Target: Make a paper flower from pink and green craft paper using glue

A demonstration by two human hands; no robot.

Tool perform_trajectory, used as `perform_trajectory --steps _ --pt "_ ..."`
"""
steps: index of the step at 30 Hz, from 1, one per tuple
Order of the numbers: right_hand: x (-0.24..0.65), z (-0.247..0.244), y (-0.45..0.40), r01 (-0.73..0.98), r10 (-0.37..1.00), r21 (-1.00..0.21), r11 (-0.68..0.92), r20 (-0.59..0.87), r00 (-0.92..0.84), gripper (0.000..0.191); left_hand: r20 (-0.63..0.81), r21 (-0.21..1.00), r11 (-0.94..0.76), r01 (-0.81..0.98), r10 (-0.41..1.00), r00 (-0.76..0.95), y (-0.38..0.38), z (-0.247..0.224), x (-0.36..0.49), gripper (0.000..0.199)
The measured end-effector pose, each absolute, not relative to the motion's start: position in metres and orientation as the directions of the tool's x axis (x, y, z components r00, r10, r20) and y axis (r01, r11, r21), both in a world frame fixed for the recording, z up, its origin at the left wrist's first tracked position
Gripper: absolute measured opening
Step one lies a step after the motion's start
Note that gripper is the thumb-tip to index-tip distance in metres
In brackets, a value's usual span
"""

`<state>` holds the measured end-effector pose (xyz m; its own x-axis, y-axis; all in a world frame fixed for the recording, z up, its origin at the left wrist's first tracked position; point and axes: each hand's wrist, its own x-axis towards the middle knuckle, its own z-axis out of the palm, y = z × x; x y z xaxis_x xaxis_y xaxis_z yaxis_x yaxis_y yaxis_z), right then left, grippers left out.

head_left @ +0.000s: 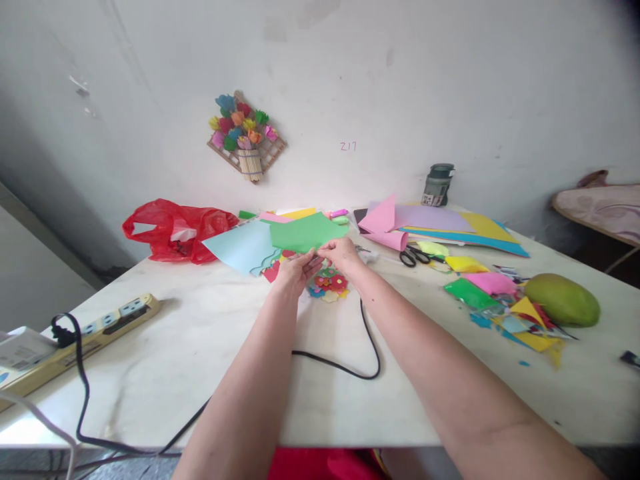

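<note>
My left hand [299, 269] and my right hand [340, 255] meet above the middle of the table, fingertips close together. Both are closed in a pinch. What lies between the fingers is too small and covered to make out. Just behind the fingertips is a sheet of green paper [305, 231], its near edge at the hands; whether they grip it does not show. Below the hands sits a cluster of colourful paper flowers [330, 283]. A light blue sheet [245, 247] with a wavy cut edge lies to the left of the green one.
A red plastic bag [165, 230] and power strip [107, 330] are left; a black cable [340, 365] loops in front. Right are scissors [414, 255], coloured sheets [440, 218], a pink packet [493, 283], paper scraps [530, 323], a green mango-like fruit [563, 300] and a bottle [438, 185].
</note>
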<state>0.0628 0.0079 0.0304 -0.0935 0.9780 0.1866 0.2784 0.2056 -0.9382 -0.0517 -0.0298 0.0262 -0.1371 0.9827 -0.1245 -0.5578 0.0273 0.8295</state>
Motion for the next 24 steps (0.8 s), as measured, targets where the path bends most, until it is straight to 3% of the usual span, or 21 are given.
perform_trajectory --steps 7,15,24 --pt "0.057 0.035 0.001 0.29 0.97 -0.927 0.239 0.214 -0.116 0.01 -0.182 0.842 0.021 -0.539 0.952 -0.247 -0.027 0.025 -0.05 0.008" --pt "0.061 0.037 0.001 0.174 0.97 -0.957 0.234 0.218 -0.108 0.017 -0.171 0.833 -0.045 -0.551 0.927 -0.335 -0.028 0.028 -0.051 0.009" --pt "0.061 0.03 0.011 0.193 0.978 -0.958 0.211 0.208 -0.035 0.021 -0.213 0.784 -0.042 -0.619 0.919 -0.332 -0.028 0.028 -0.049 0.01"
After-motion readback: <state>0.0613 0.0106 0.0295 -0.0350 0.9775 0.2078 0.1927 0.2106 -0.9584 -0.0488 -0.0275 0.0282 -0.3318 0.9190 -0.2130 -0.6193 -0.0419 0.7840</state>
